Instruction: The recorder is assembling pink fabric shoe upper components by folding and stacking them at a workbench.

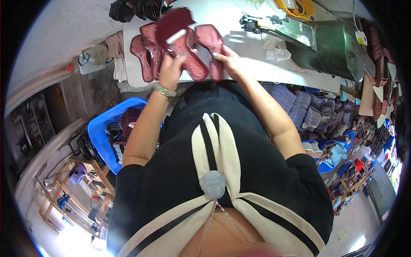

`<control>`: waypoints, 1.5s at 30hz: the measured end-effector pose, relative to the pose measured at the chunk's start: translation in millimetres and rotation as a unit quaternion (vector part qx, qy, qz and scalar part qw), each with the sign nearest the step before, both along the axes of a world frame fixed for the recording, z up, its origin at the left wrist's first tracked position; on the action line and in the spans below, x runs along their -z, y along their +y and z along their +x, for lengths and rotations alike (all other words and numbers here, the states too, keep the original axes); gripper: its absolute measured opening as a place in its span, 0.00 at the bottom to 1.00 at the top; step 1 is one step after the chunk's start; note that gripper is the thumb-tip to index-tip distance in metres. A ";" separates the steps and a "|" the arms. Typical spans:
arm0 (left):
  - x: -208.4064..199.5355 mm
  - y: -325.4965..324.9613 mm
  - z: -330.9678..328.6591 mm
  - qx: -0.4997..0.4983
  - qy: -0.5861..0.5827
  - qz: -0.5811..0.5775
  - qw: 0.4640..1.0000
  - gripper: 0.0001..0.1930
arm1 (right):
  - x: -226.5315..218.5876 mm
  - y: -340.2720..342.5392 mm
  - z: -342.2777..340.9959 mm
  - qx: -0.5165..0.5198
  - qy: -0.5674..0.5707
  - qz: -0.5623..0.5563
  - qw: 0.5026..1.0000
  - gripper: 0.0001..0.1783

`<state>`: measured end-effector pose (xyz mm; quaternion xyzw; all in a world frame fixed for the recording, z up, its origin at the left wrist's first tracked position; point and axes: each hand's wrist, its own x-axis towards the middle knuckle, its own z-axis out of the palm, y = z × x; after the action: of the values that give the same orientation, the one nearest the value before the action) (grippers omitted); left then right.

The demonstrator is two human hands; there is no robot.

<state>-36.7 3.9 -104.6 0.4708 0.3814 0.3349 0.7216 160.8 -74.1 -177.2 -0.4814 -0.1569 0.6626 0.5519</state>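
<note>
Over the white worktable (252,51), my left hand (172,70), with a bangle at the wrist, is closed on a maroon shoe piece (174,26). That piece is blurred and bears a white patch; its exact kind is unclear. My right hand (229,62) grips the narrow end of a reddish shoe sole (209,37), its thumb on top. Between the hands, another reddish sole (196,66) lies slanted, partly covered by the maroon piece and my left fingers. More reddish soles (139,58) with small dark spots overlap left of my left hand.
A green machine with a metal arm (329,49) stands at the right of the table, crumpled white material (274,47) beside it. Black pieces (135,10) and a yellow basket (299,8) sit at the far edge. Blue bins (100,132) and stacked soles (299,107) flank me below.
</note>
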 end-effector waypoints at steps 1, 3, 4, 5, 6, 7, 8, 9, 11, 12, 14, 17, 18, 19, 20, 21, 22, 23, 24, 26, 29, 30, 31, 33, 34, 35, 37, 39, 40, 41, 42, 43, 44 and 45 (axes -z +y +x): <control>-28.6 2.4 3.0 -0.005 -0.046 -0.062 0.997 0.18 | 10.8 9.1 -6.4 -0.005 0.024 0.030 0.999 0.25; -14.7 13.2 -22.2 -0.042 -0.020 -0.021 0.999 0.20 | -1.1 29.9 -16.2 -0.115 -0.084 -0.121 0.982 0.28; -18.0 10.8 -25.3 -0.062 -0.009 -0.018 0.998 0.21 | -18.7 31.4 -18.8 -0.151 -0.437 -0.112 0.879 0.32; -20.2 7.5 -25.3 -0.080 0.000 -0.017 0.997 0.21 | -34.4 28.7 -20.9 -0.154 -0.436 -0.109 0.880 0.32; -17.8 4.9 -21.2 -0.072 0.028 0.016 0.997 0.22 | -51.5 19.8 -20.1 -0.135 -0.367 -0.040 0.919 0.34; -15.1 1.9 -15.5 -0.062 0.055 0.048 0.995 0.22 | -59.3 14.4 -19.4 -0.114 -0.295 0.029 0.948 0.37; -11.9 -6.4 -8.6 -0.037 0.046 0.016 0.998 0.25 | -48.4 8.3 -25.7 -0.171 -0.358 0.109 0.911 0.44; 13.3 -8.9 -14.0 0.005 0.055 0.009 0.998 0.28 | -86.8 -3.5 -41.2 -0.181 -0.464 0.161 0.852 0.49; -8.0 -22.7 21.7 0.052 0.009 0.028 0.998 0.30 | -89.8 -11.1 -35.2 -0.231 -0.463 0.063 0.853 0.50; -6.9 -19.9 28.1 0.061 0.120 0.155 0.979 0.30 | -92.9 -13.7 -29.8 -0.218 -0.397 0.075 0.888 0.50; -9.9 -24.6 31.1 0.080 0.096 0.112 0.986 0.30 | -102.4 -16.7 -14.9 -0.234 -0.392 0.063 0.887 0.50; -10.2 -22.9 35.9 0.077 0.032 0.129 0.988 0.26 | -106.9 -18.8 -6.1 -0.245 -0.381 0.079 0.888 0.47; -14.7 -22.2 36.7 0.082 0.047 0.146 0.985 0.24 | -103.1 -21.7 -2.3 -0.232 -0.291 0.063 0.926 0.48; -2.4 -12.4 28.6 0.068 0.133 0.099 0.984 0.21 | -99.0 -23.5 1.5 -0.218 -0.198 0.048 0.954 0.49; 8.7 -6.2 18.8 0.059 0.135 0.133 0.980 0.21 | -94.7 -24.6 8.8 -0.189 -0.127 0.074 0.971 0.50; 8.3 -1.2 15.8 0.049 0.138 0.164 0.976 0.21 | -108.3 -26.3 12.5 -0.194 -0.117 0.059 0.972 0.47; -3.0 6.4 26.1 0.013 0.061 0.168 0.984 0.20 | -113.0 -30.5 18.8 -0.182 -0.149 0.086 0.968 0.47; -16.4 5.1 30.6 0.023 -0.055 0.009 0.998 0.19 | -115.0 -35.5 26.3 -0.169 -0.182 0.112 0.962 0.46; -19.8 9.9 36.0 0.055 -0.058 -0.013 0.997 0.19 | -110.5 -42.9 31.4 -0.102 -0.119 0.149 0.976 0.43; -7.9 14.9 50.0 0.097 -0.039 -0.023 0.994 0.18 | -118.7 -48.2 37.7 -0.024 -0.132 0.176 0.975 0.37; 26.3 -15.7 77.6 0.115 -0.070 -0.017 0.991 0.21 | -142.6 -61.9 39.4 0.049 -0.216 0.116 0.968 0.26; 55.9 -22.9 77.9 0.120 0.021 0.126 0.984 0.23 | -148.5 -63.9 40.3 0.066 -0.196 0.111 0.972 0.24; 54.9 -27.4 84.7 0.130 0.109 0.261 0.950 0.25 | -149.1 -69.3 43.6 0.089 -0.176 0.100 0.975 0.23; 61.4 -28.5 67.9 0.157 0.258 0.397 0.867 0.27 | -152.3 -77.0 45.4 0.111 -0.175 0.097 0.973 0.21; 48.5 -28.1 63.1 0.130 0.322 0.438 0.829 0.27 | -155.4 -78.3 47.0 0.119 -0.194 0.129 0.965 0.19; 34.2 -28.0 59.0 0.102 0.384 0.476 0.785 0.26 | -156.6 -79.6 49.0 0.126 -0.212 0.161 0.956 0.17; 46.0 -28.3 42.2 0.106 0.409 0.546 0.723 0.24 | -159.8 -78.9 48.0 0.110 -0.197 0.155 0.962 0.13; 64.7 -25.8 29.6 0.194 0.476 0.491 0.703 0.24 | -161.6 -74.1 44.5 0.106 -0.234 0.130 0.958 0.14; 70.9 -24.0 26.0 0.147 0.429 0.509 0.732 0.22 | -166.8 -69.9 42.4 0.095 -0.232 0.146 0.957 0.15; 76.6 -22.5 21.0 0.145 0.432 0.508 0.731 0.22 | -164.8 -67.0 40.8 0.092 -0.230 0.148 0.957 0.15; 76.8 -22.9 21.0 0.103 0.427 0.419 0.795 0.20 | -161.7 -66.4 42.0 0.096 -0.213 0.167 0.958 0.15; 66.0 -20.8 22.9 0.062 0.417 0.325 0.847 0.19 | -159.5 -65.5 41.6 0.102 -0.195 0.187 0.957 0.15; 53.4 -18.4 20.5 0.093 0.485 0.280 0.823 0.19 | -160.8 -63.6 40.3 0.104 -0.195 0.188 0.957 0.15; 52.9 -15.3 15.6 0.094 0.529 0.242 0.808 0.21 | -165.1 -59.3 37.6 0.112 -0.155 0.198 0.961 0.16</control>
<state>-21.1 -11.4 -157.6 0.7680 0.5647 0.0454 0.2988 198.4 -133.4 -12.1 -0.4735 -0.3140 0.4697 0.6757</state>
